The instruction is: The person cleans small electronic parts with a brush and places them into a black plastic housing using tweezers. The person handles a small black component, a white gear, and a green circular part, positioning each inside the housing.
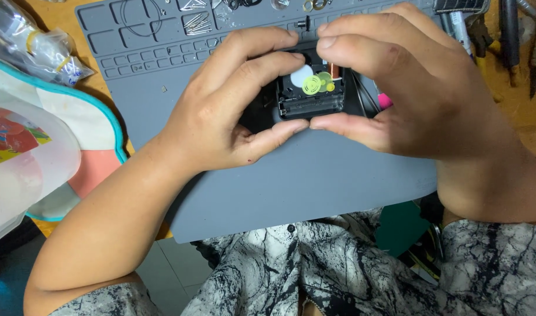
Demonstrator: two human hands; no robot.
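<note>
Hands, left and right, grips closed round black clock movement above grey mat.

The sides of the small black plastic clock movement are hidden under both hands' fingers. At the grey silicone work mat's far edge, tiny metal parts are too small to tell. The clear plastic bag and the dark hand tools are cut off at the top edge.
</note>
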